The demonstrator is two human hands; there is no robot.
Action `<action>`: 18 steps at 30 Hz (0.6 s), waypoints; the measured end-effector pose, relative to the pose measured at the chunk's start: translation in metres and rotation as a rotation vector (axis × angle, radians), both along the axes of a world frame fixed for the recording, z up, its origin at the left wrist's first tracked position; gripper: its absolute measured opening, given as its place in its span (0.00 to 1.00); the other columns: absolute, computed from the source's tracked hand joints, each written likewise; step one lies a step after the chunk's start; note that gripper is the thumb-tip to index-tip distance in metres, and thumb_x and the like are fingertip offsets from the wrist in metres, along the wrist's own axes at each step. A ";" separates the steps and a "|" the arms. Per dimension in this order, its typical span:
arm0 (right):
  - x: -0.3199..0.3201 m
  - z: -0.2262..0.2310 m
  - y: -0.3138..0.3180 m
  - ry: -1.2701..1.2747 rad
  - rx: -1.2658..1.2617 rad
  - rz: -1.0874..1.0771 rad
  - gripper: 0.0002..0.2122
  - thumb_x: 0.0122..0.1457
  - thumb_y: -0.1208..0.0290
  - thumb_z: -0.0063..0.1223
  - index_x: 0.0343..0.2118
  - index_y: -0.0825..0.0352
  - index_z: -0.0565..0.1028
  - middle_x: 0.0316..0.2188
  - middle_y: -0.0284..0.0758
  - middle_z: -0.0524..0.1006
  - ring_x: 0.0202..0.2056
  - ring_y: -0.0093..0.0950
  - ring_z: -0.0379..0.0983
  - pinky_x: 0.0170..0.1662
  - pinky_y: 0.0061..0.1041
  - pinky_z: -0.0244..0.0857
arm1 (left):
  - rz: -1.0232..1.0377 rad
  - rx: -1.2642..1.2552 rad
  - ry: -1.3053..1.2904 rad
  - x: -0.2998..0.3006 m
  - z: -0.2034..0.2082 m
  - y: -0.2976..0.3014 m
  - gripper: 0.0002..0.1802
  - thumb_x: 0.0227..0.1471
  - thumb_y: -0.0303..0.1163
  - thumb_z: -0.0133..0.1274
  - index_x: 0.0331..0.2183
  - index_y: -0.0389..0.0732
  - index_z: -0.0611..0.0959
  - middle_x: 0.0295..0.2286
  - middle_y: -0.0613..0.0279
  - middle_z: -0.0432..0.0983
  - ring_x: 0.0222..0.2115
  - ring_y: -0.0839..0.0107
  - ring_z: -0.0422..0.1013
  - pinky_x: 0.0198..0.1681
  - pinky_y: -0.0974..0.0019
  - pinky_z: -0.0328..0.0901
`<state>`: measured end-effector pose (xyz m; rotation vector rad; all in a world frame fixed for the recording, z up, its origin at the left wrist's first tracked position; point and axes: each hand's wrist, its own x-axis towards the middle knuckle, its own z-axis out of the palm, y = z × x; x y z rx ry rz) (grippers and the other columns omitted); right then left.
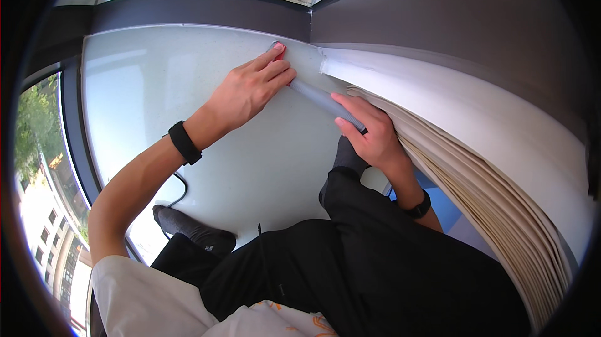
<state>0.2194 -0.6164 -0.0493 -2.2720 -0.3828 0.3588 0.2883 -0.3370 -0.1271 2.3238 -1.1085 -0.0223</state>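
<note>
Head view shows two bare hands sharing one grey tool (322, 100), which slants across a pale glossy surface (256, 168), its red end (282, 53) near the far edge, close to the corner of the dark frame (206, 10). The left hand (251, 91) has its fingers narrowed over the red end; its thumb is hidden, so how firmly that grip pinches cannot be told. The right hand (377, 138) has the ribbed lower end, its grip closed round the grey handle with thumb and forefinger on opposite sides.

To work well here, I'd let the left fingertips settle the red end evenly, without rocking it onto one edge, while the right hand guides the handle in line behind it. Short, steady strokes look safer than long ones so near the frame. The right knuckles sit just beside the cream pleated folds (476, 174), so a wide elbow swing could snag them. Whether the red end lies fully flat is too covered to judge.
</note>
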 end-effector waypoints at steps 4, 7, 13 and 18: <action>-0.007 0.006 -0.011 -0.011 -0.047 -0.015 0.20 0.61 0.80 0.60 0.57 0.69 0.77 0.35 0.40 0.79 0.31 0.29 0.75 0.40 0.26 0.70 | -0.022 -0.018 0.017 0.001 0.000 -0.013 0.14 0.59 0.26 0.56 0.47 0.39 0.82 0.47 0.59 0.77 0.62 0.56 0.67 0.56 0.58 0.71; -0.017 0.008 -0.018 0.015 -0.078 -0.062 0.20 0.61 0.80 0.60 0.57 0.68 0.77 0.36 0.39 0.79 0.31 0.27 0.76 0.41 0.25 0.71 | -0.050 -0.021 0.045 -0.001 -0.001 -0.024 0.16 0.58 0.26 0.55 0.49 0.39 0.81 0.48 0.59 0.77 0.63 0.56 0.67 0.57 0.59 0.71; -0.035 0.013 -0.032 0.084 -0.120 -0.130 0.19 0.63 0.79 0.59 0.58 0.67 0.77 0.39 0.37 0.79 0.32 0.23 0.78 0.39 0.24 0.73 | -0.106 -0.011 0.041 -0.004 -0.001 -0.040 0.17 0.59 0.27 0.54 0.50 0.39 0.81 0.50 0.60 0.76 0.63 0.58 0.66 0.59 0.59 0.70; -0.045 0.016 -0.037 0.084 -0.125 -0.162 0.19 0.63 0.78 0.59 0.58 0.67 0.77 0.39 0.37 0.79 0.31 0.23 0.78 0.37 0.23 0.75 | -0.147 -0.037 0.049 -0.007 -0.002 -0.052 0.17 0.59 0.28 0.55 0.51 0.40 0.82 0.51 0.61 0.76 0.62 0.58 0.66 0.59 0.60 0.71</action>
